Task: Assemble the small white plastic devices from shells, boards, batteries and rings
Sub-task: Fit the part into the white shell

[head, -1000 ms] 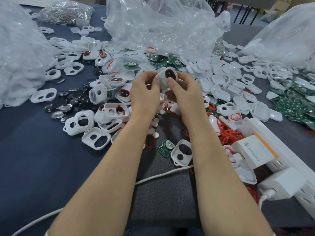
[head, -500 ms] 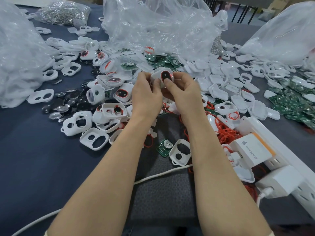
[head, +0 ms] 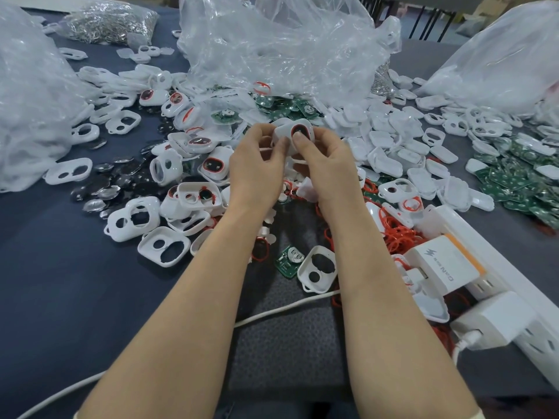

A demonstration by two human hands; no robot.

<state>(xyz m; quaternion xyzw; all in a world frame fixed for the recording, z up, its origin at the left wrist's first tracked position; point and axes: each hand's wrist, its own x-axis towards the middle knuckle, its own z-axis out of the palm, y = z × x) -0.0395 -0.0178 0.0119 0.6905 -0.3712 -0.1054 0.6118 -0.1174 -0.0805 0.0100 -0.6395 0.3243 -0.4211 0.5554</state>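
Both your grips are raised just above the heap in the middle of the table, sharing one small white plastic device with a red-ringed dark window (head: 290,128). Your left grip (head: 257,164) pinches its left edge with curled fingers and thumb. Your right grip (head: 326,164) curls round the right side, its thumb pressed on the window. Under your wrists lie loose red rubber rings (head: 396,234) and small white discs. A green round-cornered circuit board (head: 289,261) and a white plastic shell with two openings (head: 317,269) sit just beside each other between your forearms. More open white shells (head: 133,219) crowd the left, next to dark round discs (head: 99,182). The widest bare room is the dark blue table (head: 60,282) at your near left, crossed only by a thin white cable (head: 287,309). On the right the way is tight. A long white power strip (head: 462,225) runs along that side, carrying a white charger block with an orange stripe (head: 441,264). Crumpled clear plastic bags (head: 281,46) close off the far side.
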